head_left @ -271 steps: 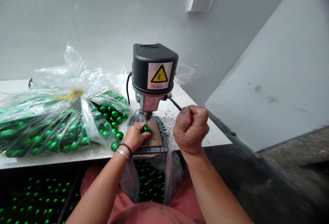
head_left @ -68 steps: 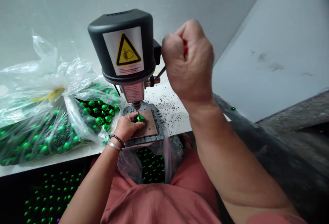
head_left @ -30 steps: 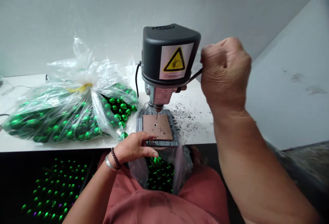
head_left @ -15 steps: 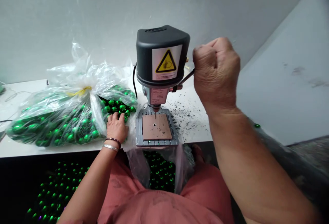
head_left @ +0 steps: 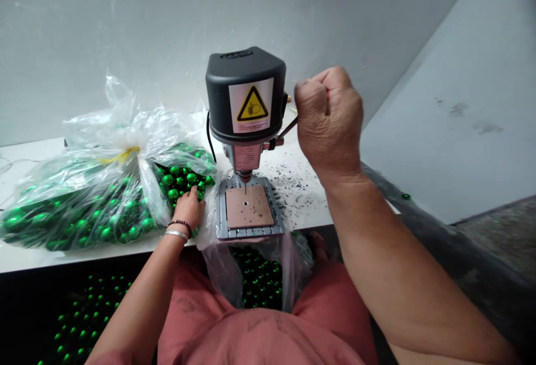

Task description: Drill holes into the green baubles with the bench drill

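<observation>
My right hand is closed in a fist around the feed lever of a small bench drill press. Its thin drill bit stands above a square brown board, which has a small hole in it and dark shavings on top. At the torn opening of a clear plastic bag, my left hand has its fingers curled on shiny green balls. One ball seems to be between the fingertips, which are partly hidden.
Dark shavings lie scattered on the white table right of the drill. Below the table edge, an open plastic bag between my knees holds more green balls. Others lie low at left, and a single green ball rests at right.
The view has shifted, so the drill appears further left. The left hand's fingers, spread over the balls before, have curled in among them. The right hand keeps its grip on the lever.
</observation>
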Demonstrator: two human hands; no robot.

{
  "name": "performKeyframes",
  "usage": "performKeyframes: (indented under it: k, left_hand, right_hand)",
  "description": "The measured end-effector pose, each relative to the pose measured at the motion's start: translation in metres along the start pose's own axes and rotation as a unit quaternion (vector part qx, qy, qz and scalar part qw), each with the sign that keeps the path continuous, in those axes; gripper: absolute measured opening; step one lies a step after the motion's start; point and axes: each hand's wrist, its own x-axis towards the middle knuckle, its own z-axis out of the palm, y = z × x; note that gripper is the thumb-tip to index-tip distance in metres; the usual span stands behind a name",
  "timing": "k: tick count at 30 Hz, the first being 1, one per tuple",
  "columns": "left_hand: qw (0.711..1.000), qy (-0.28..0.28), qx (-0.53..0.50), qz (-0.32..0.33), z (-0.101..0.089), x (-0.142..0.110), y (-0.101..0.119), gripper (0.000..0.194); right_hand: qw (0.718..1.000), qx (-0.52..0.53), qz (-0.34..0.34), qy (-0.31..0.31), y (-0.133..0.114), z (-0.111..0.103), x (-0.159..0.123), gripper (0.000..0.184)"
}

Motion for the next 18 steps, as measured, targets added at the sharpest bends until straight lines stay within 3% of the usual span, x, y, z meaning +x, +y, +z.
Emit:
performKeyframes:
  k: [3, 5, 6, 9, 11, 12, 15, 18]
  left_hand:
    - [0.992, 0.024, -0.113, -0.039, -0.003, 0.0, 0.005, 0.046]
    - [0.958, 0.034, -0.276, -0.064, -0.012, -0.006, 0.006, 0.047]
    - [0.923, 0.027, -0.376, -0.075, -0.017, -0.011, 0.006, 0.05]
    - [0.765, -0.044, -0.637, -0.089, -0.034, -0.028, 0.011, 0.056]
    - [0.684, -0.096, -0.718, -0.083, -0.041, -0.036, 0.017, 0.052]
    - [0.659, -0.114, -0.739, -0.078, -0.042, -0.039, 0.02, 0.05]
    - [0.638, -0.134, -0.755, -0.065, -0.041, -0.041, 0.031, 0.048]
    - [0.695, -0.128, -0.707, -0.036, -0.035, -0.041, 0.039, 0.05]
  right_hand:
    - [1.0, 0.007, -0.006, 0.0, 0.001, 0.0, -0.001, 0.024]
    - [1.0, 0.013, -0.007, 0.001, 0.001, 0.0, -0.001, 0.024]
    - [1.0, 0.017, -0.006, 0.001, 0.001, 0.0, -0.002, 0.024]
    - [1.0, 0.022, 0.0, 0.0, 0.0, 0.0, -0.002, 0.024]
    - [1.0, 0.019, 0.003, 0.002, 0.0, 0.001, -0.002, 0.025]
    - [1.0, 0.017, 0.003, 0.003, 0.0, 0.001, -0.002, 0.025]
    - [1.0, 0.016, -0.002, 0.003, 0.001, 0.001, -0.003, 0.026]
    - [1.0, 0.017, -0.008, -0.002, 0.003, 0.0, -0.004, 0.027]
